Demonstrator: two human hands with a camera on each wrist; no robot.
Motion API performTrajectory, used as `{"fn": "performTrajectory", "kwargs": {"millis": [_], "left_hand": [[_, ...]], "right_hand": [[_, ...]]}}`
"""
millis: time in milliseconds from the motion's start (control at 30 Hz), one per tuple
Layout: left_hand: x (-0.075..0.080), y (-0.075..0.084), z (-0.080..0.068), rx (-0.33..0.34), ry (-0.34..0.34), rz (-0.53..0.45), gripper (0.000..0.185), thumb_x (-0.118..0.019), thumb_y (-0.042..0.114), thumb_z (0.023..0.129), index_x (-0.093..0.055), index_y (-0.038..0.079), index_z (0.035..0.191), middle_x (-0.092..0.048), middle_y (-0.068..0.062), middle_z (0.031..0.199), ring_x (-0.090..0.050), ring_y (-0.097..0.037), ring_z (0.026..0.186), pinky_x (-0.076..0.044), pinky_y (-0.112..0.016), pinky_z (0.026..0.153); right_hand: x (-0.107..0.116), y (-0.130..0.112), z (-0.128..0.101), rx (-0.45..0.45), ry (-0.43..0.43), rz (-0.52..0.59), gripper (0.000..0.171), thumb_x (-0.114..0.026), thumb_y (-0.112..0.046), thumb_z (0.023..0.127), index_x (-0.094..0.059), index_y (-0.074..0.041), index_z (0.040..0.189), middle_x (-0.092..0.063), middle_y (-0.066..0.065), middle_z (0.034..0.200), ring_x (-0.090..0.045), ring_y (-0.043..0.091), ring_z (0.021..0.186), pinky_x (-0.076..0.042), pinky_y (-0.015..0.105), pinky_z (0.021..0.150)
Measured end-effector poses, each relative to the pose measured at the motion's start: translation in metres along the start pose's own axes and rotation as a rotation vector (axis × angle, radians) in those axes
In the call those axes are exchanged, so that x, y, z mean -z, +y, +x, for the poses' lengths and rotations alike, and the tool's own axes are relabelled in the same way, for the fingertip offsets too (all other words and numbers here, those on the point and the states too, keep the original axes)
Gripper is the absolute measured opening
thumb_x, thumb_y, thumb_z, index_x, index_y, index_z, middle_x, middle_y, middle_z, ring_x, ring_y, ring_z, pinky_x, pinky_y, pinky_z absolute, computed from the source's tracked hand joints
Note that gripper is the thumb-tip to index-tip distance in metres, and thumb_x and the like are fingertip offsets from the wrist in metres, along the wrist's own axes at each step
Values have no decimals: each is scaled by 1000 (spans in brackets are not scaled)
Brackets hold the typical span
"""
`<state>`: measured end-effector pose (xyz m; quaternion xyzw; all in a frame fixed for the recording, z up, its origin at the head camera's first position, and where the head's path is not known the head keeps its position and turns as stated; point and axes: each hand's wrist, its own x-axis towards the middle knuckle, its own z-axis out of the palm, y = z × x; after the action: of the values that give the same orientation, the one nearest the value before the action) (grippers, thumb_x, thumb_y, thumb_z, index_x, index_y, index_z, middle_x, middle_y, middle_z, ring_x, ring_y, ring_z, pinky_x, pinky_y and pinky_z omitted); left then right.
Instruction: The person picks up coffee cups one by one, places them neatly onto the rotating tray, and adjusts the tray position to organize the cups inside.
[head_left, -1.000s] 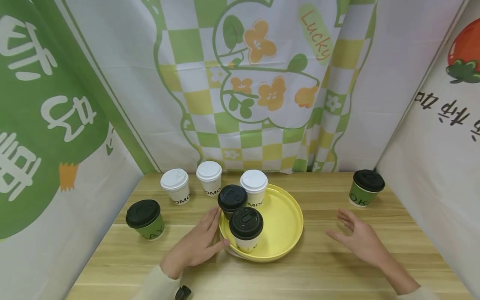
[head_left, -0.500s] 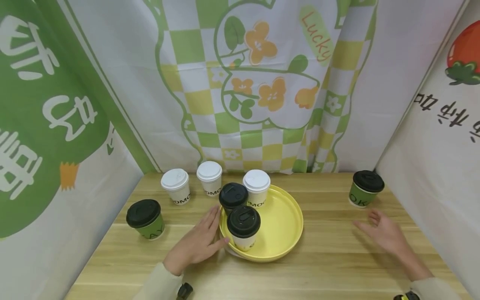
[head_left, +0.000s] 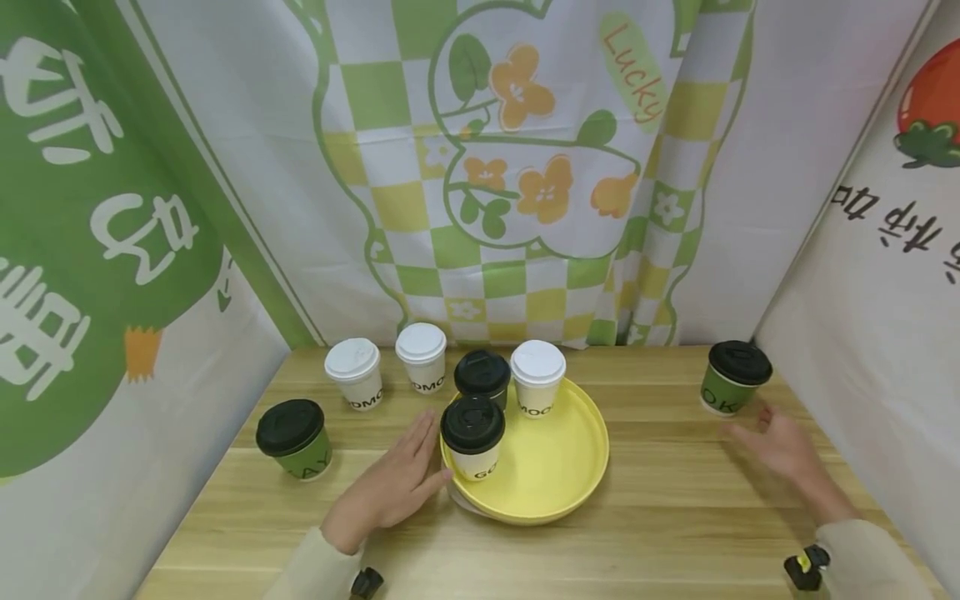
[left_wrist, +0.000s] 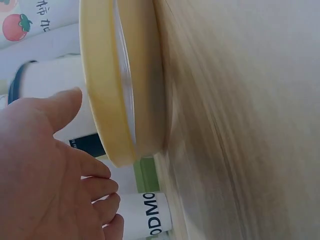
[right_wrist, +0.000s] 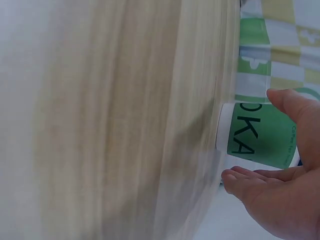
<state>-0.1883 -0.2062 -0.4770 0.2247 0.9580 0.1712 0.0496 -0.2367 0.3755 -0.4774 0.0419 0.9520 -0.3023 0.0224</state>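
Observation:
My left hand (head_left: pixel 390 483) lies at the left rim of a round yellow tray (head_left: pixel 555 475), fingers nearly straight. On the tray stand a white cup with a black lid (head_left: pixel 472 437), another black-lidded cup (head_left: pixel 482 375) partly hidden behind it, and a white-lidded paper cup (head_left: pixel 537 379). In the left wrist view the thumb overlaps a cup behind the tray's rim (left_wrist: pixel 102 85). At the far right, my right hand (head_left: pixel 783 450) is close to a green paper cup with a black lid (head_left: pixel 727 392). The right wrist view has thumb and fingers spread to either side of this green cup (right_wrist: pixel 262 135).
Two white-lidded cups (head_left: pixel 356 375) (head_left: pixel 422 358) stand at the back left of the wooden table (head_left: pixel 645 533). Another green cup with a black lid (head_left: pixel 292 442) is left of my left hand. Printed curtains (head_left: pixel 525 208) hang behind and at both sides.
My right hand has moved right to the green cup. The cups on the tray have shifted round clockwise: the white-lidded one right, the front black-lidded one left and back. My left hand stays at the rim.

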Motion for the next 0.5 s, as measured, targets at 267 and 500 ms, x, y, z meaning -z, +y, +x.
{"fn": "performTrajectory", "kwargs": {"millis": [267,500], "left_hand": [[-2,8,-7,4,3,8,88,-46,55,110,-13,-4,167,-3,-21,176,-11,-40,165,-20,-55,134],[-5,14,-9,3,-10,-5,89,-48,53,109,-13,-6,166,-5,-26,176,-10,-41,165,-19,-55,134]], "right_hand": [[2,2,15,-64,-8,77,117,-56,-64,102,2,20,159,-12,53,158,-24,72,143,-32,81,114],[-8,0,27,-63,84,173,115,-65,-61,98,-7,13,164,-17,48,162,-27,69,146,-35,80,113]]}}
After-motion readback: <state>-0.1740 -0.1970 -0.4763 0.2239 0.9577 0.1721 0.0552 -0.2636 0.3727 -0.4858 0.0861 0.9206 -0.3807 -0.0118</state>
